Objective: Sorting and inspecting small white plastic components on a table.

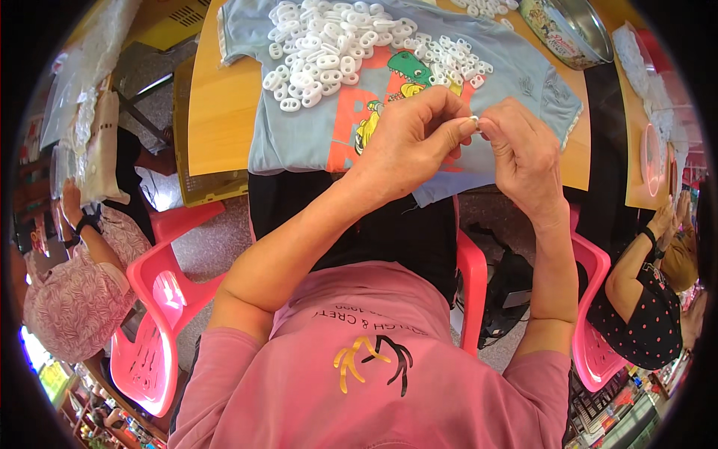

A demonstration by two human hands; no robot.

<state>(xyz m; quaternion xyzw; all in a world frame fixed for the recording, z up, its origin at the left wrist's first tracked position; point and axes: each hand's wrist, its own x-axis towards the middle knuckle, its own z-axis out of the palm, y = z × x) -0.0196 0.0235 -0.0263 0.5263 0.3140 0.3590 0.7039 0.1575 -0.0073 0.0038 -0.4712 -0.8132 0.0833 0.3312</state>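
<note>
A round-edged wooden desk (217, 112) with a warm yellow-orange top fills the upper part of the view. Below it the floor (213, 243) is speckled grey-pink stone. Glossy pink plastic chairs stand around: one (153, 329) at the lower left, another (594, 329) at the lower right. Light is bright and even. Cluttered shelves (82, 404) show at the bottom left corner.

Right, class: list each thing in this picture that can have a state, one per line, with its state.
Left hand: pinched on a small white piece.
Right hand: fingertips meeting the same piece.
Small white piece: held between both hands.
White pieces: loose heap on the shirt.
Shirt: spread flat on the table.
Tin: lying tilted; whether open, cannot tell.
Pink chair: unoccupied.
</note>
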